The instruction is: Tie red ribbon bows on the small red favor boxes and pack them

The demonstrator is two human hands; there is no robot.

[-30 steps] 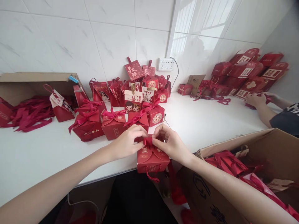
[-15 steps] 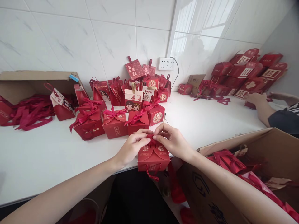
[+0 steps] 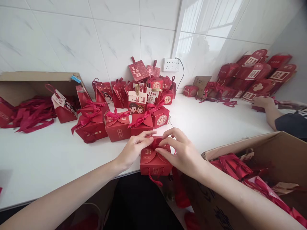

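A red gift box (image 3: 155,166) with gold lettering and a twisted red cord handle sits at the counter's front edge. Across its top lies a dark red ribbon (image 3: 156,142), bunched at the middle where the flaps meet. My left hand (image 3: 136,147) pinches the ribbon from the left, its thumb close to the knot. From the right, my right hand (image 3: 184,152) curls thumb and fingers around the ribbon, fingertips slightly spread. The ribbon's exact shape is partly hidden by the fingers. Just behind stand red boxes with tied bows, among them a bowed box (image 3: 142,124).
At left, a cardboard box (image 3: 48,76) stands behind loose red ribbons (image 3: 33,115). An open carton (image 3: 271,140) with red packages is at right. Stacked red boxes (image 3: 251,75) fill the far right corner, where another person's hand (image 3: 265,103) rests. A power strip (image 3: 170,65) is on the wall.
My right hand has shifted right and down, its fingers opening wider around the ribbon. My left hand has drawn slightly left. The box has moved slightly left.
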